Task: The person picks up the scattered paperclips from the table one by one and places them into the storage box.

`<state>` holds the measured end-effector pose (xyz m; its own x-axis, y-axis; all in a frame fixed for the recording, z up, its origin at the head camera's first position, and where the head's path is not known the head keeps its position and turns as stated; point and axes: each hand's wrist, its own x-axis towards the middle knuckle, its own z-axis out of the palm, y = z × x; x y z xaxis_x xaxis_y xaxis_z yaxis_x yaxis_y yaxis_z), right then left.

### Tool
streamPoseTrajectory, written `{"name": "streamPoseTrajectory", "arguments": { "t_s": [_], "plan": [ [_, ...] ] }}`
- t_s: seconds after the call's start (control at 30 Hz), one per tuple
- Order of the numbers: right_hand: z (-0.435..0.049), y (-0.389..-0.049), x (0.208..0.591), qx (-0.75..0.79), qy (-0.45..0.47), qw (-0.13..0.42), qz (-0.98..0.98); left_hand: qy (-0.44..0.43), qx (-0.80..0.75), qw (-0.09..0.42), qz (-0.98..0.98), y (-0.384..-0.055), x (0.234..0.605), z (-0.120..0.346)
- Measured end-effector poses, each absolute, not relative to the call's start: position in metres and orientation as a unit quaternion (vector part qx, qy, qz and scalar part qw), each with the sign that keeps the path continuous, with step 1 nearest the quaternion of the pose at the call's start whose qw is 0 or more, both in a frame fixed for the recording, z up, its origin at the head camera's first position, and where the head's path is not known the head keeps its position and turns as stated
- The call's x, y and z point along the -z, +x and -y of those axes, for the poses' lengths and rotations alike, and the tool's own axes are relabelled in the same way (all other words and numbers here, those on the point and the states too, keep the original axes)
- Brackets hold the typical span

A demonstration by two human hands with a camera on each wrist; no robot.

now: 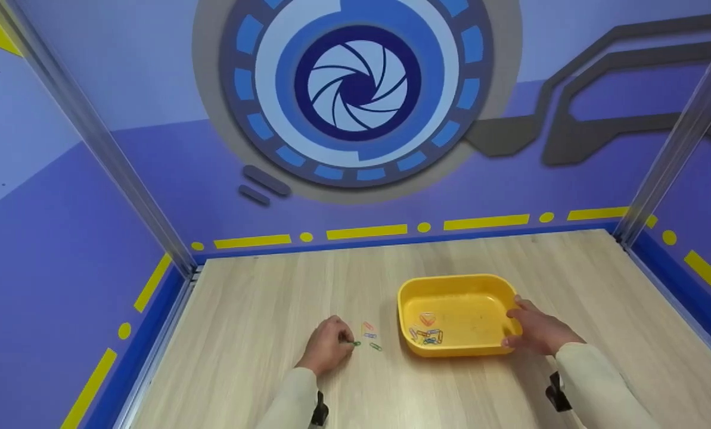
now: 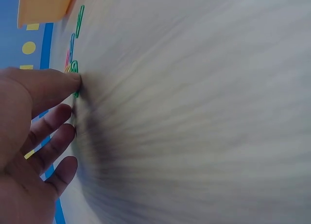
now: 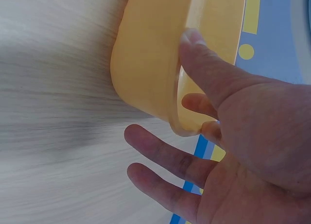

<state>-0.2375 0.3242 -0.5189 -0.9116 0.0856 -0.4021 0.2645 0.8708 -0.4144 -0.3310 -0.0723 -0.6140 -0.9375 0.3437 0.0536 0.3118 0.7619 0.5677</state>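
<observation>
My left hand [image 1: 328,345] is low over the wooden table, its thumb and forefinger pinching a green paper clip [image 2: 75,66] at the tabletop. The other fingers are loosely bent. Just right of it lie another green paper clip [image 1: 375,347], a blue-purple paper clip [image 1: 370,335] and a pink paper clip [image 1: 369,326]. My right hand [image 1: 540,330] grips the right end of a yellow plastic tray [image 1: 474,322], with the thumb on the rim [image 3: 182,63] and two lower fingers extended outside. Several coloured paper clips [image 1: 431,341] lie in the tray's front left part.
The light wooden tabletop [image 1: 260,310] is enclosed by printed blue-purple panels [image 1: 152,161] at the back and sides. Metal posts [image 1: 102,143] stand at the back corners.
</observation>
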Motion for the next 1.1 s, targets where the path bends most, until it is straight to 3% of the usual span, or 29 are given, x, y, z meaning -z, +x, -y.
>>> {"name": "streamPoseTrajectory", "arguments": {
  "t_s": [1.1],
  "plan": [
    [-0.3253,-0.2360,0.5182,0.269,0.111,0.197,-0.936,0.200,-0.347,0.056,-0.915,-0.3230,0.6068,0.0682]
  ]
}}
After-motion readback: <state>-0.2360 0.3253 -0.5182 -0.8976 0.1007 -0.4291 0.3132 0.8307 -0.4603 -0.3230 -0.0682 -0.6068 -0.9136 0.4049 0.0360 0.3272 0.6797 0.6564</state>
